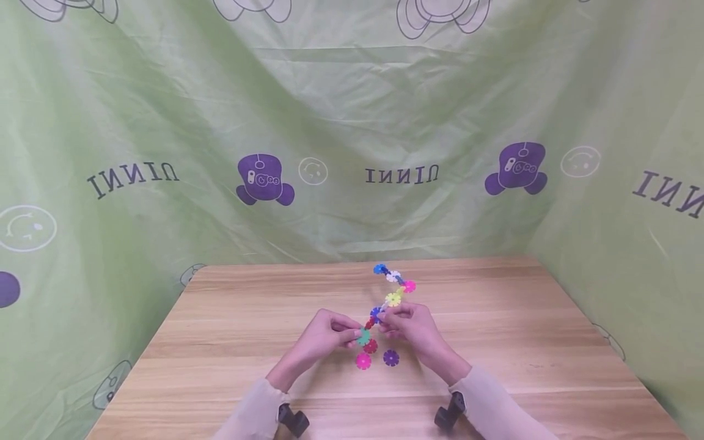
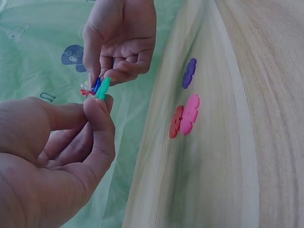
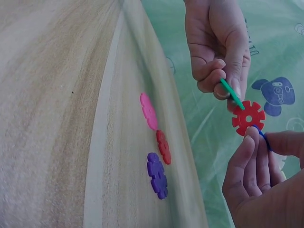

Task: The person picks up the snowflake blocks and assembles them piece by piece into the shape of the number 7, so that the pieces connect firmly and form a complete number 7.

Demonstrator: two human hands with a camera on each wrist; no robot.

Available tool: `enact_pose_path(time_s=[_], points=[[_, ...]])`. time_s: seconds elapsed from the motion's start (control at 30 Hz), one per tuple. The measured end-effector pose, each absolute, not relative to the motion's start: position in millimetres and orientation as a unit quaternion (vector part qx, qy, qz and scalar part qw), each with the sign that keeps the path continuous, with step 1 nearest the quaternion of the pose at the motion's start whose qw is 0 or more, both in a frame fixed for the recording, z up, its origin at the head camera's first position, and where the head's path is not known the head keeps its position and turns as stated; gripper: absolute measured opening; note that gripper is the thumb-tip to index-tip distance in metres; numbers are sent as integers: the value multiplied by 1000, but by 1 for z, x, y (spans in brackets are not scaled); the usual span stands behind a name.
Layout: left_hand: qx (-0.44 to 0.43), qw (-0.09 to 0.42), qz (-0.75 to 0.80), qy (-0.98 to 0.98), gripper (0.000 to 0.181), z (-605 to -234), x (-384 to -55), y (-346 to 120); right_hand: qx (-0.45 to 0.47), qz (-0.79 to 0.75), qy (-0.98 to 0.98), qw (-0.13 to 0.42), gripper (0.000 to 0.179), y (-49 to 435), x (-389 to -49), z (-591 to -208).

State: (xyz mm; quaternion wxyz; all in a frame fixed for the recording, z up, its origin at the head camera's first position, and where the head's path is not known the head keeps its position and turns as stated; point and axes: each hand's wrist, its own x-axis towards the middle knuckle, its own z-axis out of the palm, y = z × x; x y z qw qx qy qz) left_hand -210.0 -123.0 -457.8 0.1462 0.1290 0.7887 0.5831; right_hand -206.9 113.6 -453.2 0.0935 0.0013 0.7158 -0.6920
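Note:
My left hand (image 1: 324,333) pinches a green notched plastic disc (image 1: 363,337) between thumb and fingers. In the right wrist view, its edge meets the rim of a red notched disc (image 3: 255,114); whether the slots are fully joined I cannot tell. With thumb and fingertips my right hand (image 1: 415,327) grips a blue notched disc (image 1: 376,314) on the red one's other side. Beyond that hand the chain runs on through a yellow disc (image 1: 393,299), a pink disc (image 1: 409,286) and a white disc (image 1: 393,277) to a light-blue disc (image 1: 379,269). Fingers hide part of it.
Below the hands, a loose red disc (image 1: 371,346), a hot-pink disc (image 1: 363,361) and a purple disc (image 1: 391,357) lie on the wooden table (image 1: 247,342). Green printed cloth (image 1: 341,110) hangs behind and at both sides.

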Motion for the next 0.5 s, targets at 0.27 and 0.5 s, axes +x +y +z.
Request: enact_pose_path(time_s=[0.27, 0.5], points=[[125, 138, 579, 794, 16, -452, -207, -117, -15, -683, 725, 89, 20, 113, -209, -453], [109, 125, 585, 794, 15, -452, -204, -112, -31, -683, 724, 91, 19, 113, -208, -454]])
